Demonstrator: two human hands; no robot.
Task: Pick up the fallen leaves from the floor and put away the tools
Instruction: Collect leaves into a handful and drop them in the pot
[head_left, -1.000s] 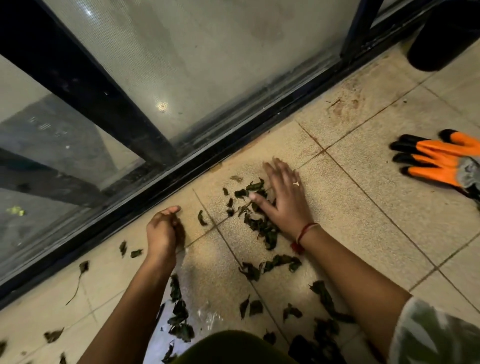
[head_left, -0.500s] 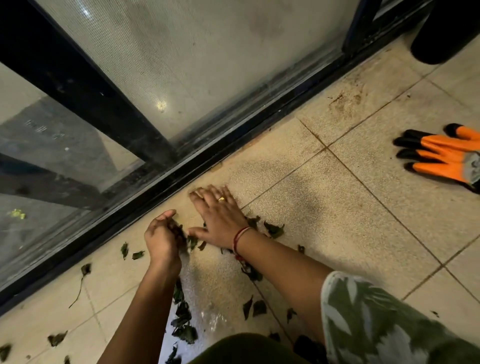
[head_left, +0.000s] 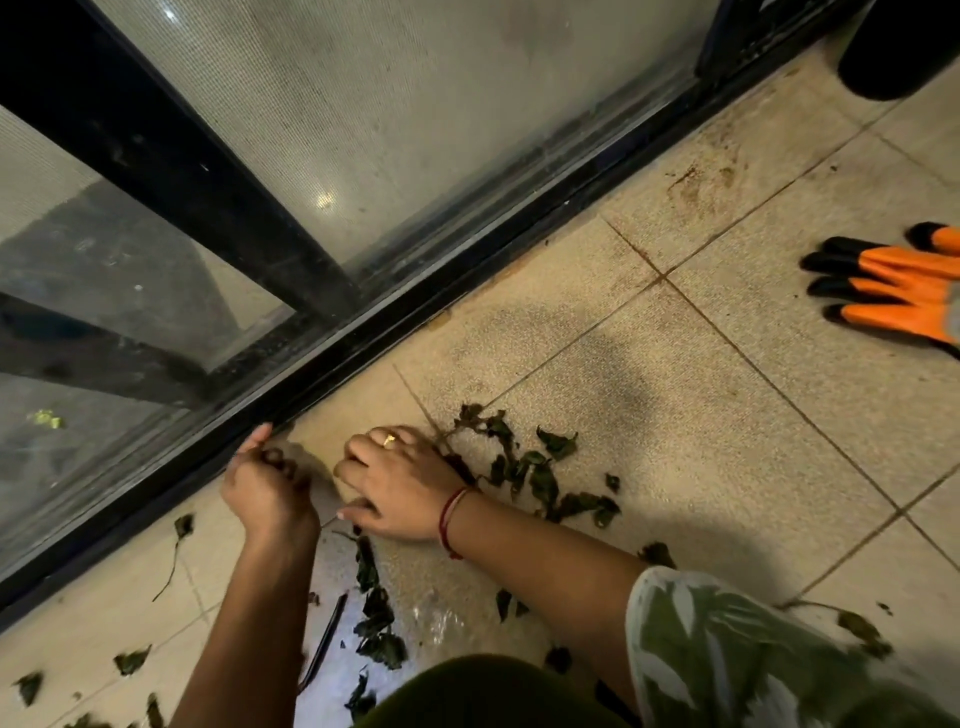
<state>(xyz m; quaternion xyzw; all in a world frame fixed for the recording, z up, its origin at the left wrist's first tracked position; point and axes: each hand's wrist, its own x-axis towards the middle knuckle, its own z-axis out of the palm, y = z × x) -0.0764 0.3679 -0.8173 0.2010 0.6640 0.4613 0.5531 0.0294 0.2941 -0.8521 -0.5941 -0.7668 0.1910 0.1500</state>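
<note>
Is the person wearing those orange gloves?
No, the gloves lie on the floor at the right, and the left hand and right hand are bare.

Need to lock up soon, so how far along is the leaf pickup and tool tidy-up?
Early to midway. Done: the tiles near the orange glove look leaf-free. In hand: the left hand grips leaf bits, and the right hand presses the floor beside it. Left: the leaf pile right of that hand, scattered leaves at lower left, and the glove, not yet put away.
</note>
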